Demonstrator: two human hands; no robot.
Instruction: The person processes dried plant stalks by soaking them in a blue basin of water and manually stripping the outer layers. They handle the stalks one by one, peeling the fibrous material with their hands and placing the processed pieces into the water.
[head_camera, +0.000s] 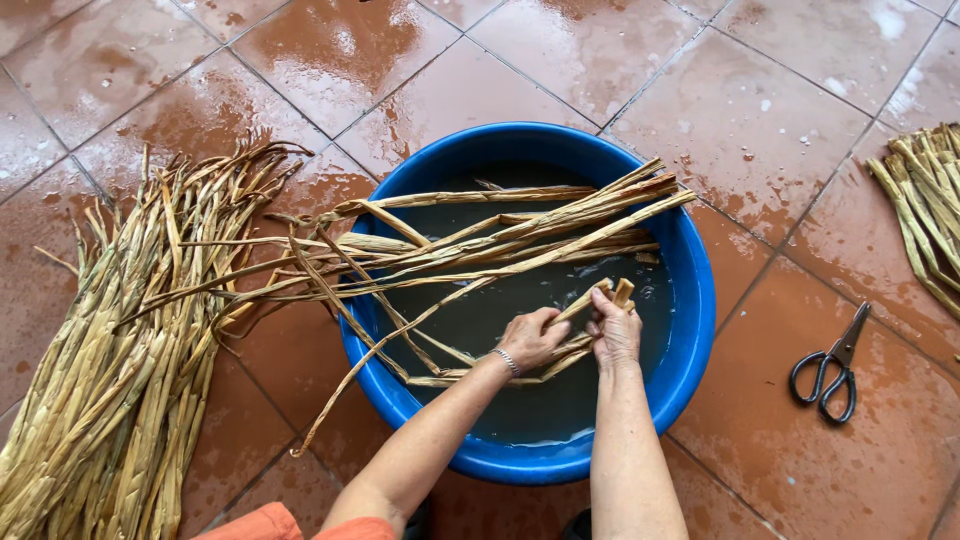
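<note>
Head view, only one.

Counts: one blue basin (690, 330), one pair of scissors (830, 368), two dry piles of stalks on the floor, one loose batch of stalks in the basin, two hands.

Basin: round, sits on wet red tiles (760, 130), holds dark water. Wet stalks (500, 235) lie across it, tips resting on the far right rim, tails spilling over the left rim onto the tiles. Too tangled for an exact stalk count, roughly a dozen or more.

Left hand (530, 338): over the water near the basin centre, fingers curled closed around a stalk end (590, 298). Metal bracelet (507, 362) on the wrist.

Right hand (615, 330): just beside the left, touching it or nearly so; fingers closed on the same stalk end, thumb up against it. The stalk end sticks up between the two hands, tilted up and right, just above the water.

Floor: big pile (120, 380) left of the basin, long dry stalks lying roughly parallel, its upper ends mixing with the tails that hang out of the basin. Small pile (925, 200) at the right edge, cut off by the frame. Scissors black-handled, blades shut, on the tiles right of the basin, below the small pile, apart from both.

Orange sleeve (270, 525) at bottom edge.
</note>
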